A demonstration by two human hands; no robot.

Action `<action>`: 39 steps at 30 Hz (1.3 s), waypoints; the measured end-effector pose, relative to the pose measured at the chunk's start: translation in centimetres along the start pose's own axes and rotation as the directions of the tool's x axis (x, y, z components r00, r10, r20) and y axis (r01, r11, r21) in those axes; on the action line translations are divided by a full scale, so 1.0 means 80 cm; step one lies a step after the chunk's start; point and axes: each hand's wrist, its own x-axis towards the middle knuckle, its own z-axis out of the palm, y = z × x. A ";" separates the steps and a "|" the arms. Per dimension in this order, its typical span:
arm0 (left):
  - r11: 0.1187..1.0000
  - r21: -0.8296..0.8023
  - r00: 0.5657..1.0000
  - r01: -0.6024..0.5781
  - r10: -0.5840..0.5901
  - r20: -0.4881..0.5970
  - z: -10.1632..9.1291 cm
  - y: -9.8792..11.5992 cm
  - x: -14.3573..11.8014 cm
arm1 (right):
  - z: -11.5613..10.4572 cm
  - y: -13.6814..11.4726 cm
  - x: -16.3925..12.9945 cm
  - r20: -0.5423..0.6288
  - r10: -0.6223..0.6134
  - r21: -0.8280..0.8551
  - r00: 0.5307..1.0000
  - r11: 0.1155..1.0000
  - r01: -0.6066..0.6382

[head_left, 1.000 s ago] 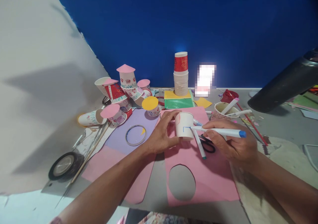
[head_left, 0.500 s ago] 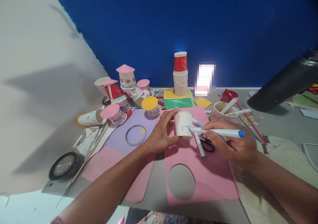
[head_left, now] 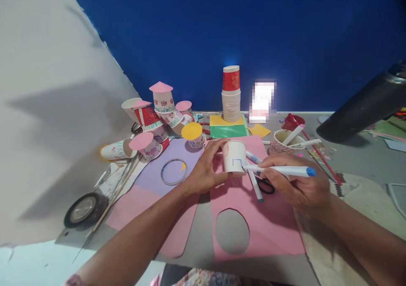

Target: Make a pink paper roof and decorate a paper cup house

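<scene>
On the pink paper (head_left: 269, 231) in front of me, I keep a small white cup (head_left: 234, 157) upside down, its wide rim flat on the sheet so it cannot roll. My left hand (head_left: 206, 171) wraps its far side, thumb and fingers curled snug around the wall, which braces it against the push of the pen. My right hand (head_left: 298, 184) pinches a blue marker (head_left: 279, 170) low and nearly level, so its tip meets the cup's side where a small blue square outline (head_left: 237, 163) is drawn. Another pen (head_left: 254, 184) and black scissors (head_left: 265, 185) lie just beside the cup, close to reach. Farther back on the counter (head_left: 349, 159) stand a stack of cups (head_left: 231, 100) and decorated cups (head_left: 158, 116) with paper lids, well apart from my drawing.
</scene>
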 end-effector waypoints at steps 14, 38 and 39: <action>0.993 0.084 0.996 -0.078 0.075 0.038 0.003 0.003 -0.003 | 0.009 -0.004 -0.003 0.025 -0.028 -0.009 0.999 1.000 0.028; 0.988 0.119 0.995 -0.099 0.095 0.042 0.001 -0.002 -0.001 | 0.005 -0.004 -0.002 0.039 -0.007 0.000 0.999 1.000 0.007; 0.987 0.128 0.995 -0.101 0.096 0.040 0.000 -0.002 -0.001 | 0.004 -0.004 -0.001 0.042 0.007 0.010 0.999 1.000 -0.008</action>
